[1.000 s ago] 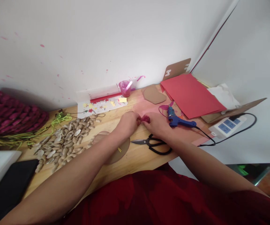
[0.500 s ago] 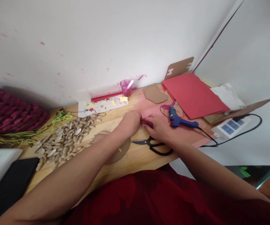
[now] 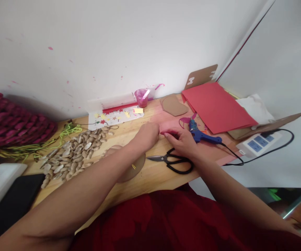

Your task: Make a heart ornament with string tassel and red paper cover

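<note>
From my remote seat I see a small red scrap [image 3: 166, 132] just above the middle of the frame, low over a pink sheet [image 3: 163, 124] on the table [image 3: 155, 178]. The right hand [image 3: 184, 142] has its fingertips pinched on the scrap's right end. The left hand [image 3: 147, 135] is curled knuckles-up against the other end, its fingertips hidden, so I cannot tell whether it grips. Just below the right hand lie black scissors [image 3: 175, 162], blades pointing left. A blue glue gun [image 3: 202, 137] lies just right of that hand. Under the left forearm sits a brown disc [image 3: 136, 168], and a heap of shells [image 3: 72, 157] lies further left. Red paper [image 3: 215, 106] fills the upper right, with a power strip [image 3: 257, 143] near the right edge. A pink cup [image 3: 141, 98] stands by the wall.
</note>
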`<state>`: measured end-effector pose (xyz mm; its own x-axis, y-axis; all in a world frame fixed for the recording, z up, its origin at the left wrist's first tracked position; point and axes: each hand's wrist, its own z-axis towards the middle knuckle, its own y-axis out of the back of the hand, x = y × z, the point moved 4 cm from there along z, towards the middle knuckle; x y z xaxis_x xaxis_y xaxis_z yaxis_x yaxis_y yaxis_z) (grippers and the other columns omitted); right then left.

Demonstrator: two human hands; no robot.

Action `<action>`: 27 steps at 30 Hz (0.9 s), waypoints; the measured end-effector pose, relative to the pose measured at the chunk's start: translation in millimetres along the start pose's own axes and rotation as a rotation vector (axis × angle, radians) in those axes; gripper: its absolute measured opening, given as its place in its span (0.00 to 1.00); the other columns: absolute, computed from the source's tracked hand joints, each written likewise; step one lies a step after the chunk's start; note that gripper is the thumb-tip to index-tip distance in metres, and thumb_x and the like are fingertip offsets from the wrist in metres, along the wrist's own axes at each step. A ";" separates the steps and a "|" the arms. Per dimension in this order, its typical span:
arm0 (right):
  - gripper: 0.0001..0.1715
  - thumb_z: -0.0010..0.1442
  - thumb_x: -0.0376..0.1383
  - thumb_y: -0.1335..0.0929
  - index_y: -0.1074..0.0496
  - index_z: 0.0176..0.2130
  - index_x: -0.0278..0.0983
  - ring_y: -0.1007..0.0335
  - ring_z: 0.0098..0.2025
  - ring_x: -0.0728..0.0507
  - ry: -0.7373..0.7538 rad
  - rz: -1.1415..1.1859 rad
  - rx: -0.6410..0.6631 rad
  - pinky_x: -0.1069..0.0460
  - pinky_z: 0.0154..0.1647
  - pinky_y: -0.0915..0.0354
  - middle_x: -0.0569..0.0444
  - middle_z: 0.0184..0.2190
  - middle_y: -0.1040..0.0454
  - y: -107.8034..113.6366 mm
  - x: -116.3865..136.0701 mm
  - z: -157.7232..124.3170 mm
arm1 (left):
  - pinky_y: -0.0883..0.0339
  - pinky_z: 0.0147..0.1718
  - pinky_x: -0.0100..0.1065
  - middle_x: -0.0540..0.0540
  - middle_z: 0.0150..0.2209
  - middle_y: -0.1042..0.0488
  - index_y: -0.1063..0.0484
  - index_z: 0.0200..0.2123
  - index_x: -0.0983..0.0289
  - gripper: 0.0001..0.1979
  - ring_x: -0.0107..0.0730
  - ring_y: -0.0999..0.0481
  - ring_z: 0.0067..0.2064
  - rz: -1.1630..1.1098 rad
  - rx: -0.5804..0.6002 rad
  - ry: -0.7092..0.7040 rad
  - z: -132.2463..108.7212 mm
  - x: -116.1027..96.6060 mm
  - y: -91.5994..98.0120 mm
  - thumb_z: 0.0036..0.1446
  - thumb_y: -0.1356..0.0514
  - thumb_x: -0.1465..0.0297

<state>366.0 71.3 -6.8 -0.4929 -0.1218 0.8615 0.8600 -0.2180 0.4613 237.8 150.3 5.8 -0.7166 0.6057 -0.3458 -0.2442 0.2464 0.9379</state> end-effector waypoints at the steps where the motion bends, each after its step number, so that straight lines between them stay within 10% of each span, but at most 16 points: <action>1: 0.13 0.62 0.39 0.32 0.19 0.41 0.35 0.20 0.40 0.41 -0.012 0.001 0.002 0.48 0.43 0.28 0.48 0.39 0.17 -0.1 -0.4 0.4 | 0.32 0.43 0.40 0.62 0.35 0.20 0.22 0.31 0.65 0.07 0.46 0.21 0.41 -0.028 -0.008 0.011 -0.2 -0.1 0.4 0.52 0.41 0.77; 16: 0.14 0.63 0.41 0.32 0.20 0.39 0.36 0.21 0.39 0.42 -0.003 -0.035 0.028 0.49 0.40 0.28 0.49 0.37 0.17 -3.1 -10.5 1.5 | 0.31 0.29 0.30 0.50 0.22 0.27 0.26 0.24 0.67 0.04 0.23 0.30 0.24 -1.093 -0.122 0.375 -16.7 48.8 32.2 0.45 0.33 0.76; 22: 0.14 0.61 0.42 0.33 0.20 0.34 0.38 0.21 0.37 0.37 0.083 -0.090 0.035 0.44 0.40 0.28 0.47 0.33 0.17 3.1 3.3 3.7 | 0.33 0.26 0.25 0.48 0.23 0.29 0.26 0.25 0.68 0.11 0.19 0.33 0.24 -1.335 -0.375 0.383 -65.0 94.9 108.1 0.38 0.27 0.73; 27: 0.15 0.58 0.47 0.33 0.19 0.35 0.45 0.20 0.43 0.31 0.114 -0.310 0.029 0.39 0.45 0.28 0.49 0.37 0.16 8.2 -13.2 9.3 | 0.31 0.31 0.26 0.47 0.25 0.28 0.27 0.27 0.67 0.10 0.20 0.31 0.26 -1.243 -0.898 0.357 -151.6 152.1 202.0 0.44 0.28 0.75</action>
<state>380.8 80.1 -12.4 -0.7419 -0.1616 0.6508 0.6694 -0.2341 0.7050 -19.6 177.6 147.0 0.1399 0.1395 -0.9803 -0.9746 -0.1556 -0.1612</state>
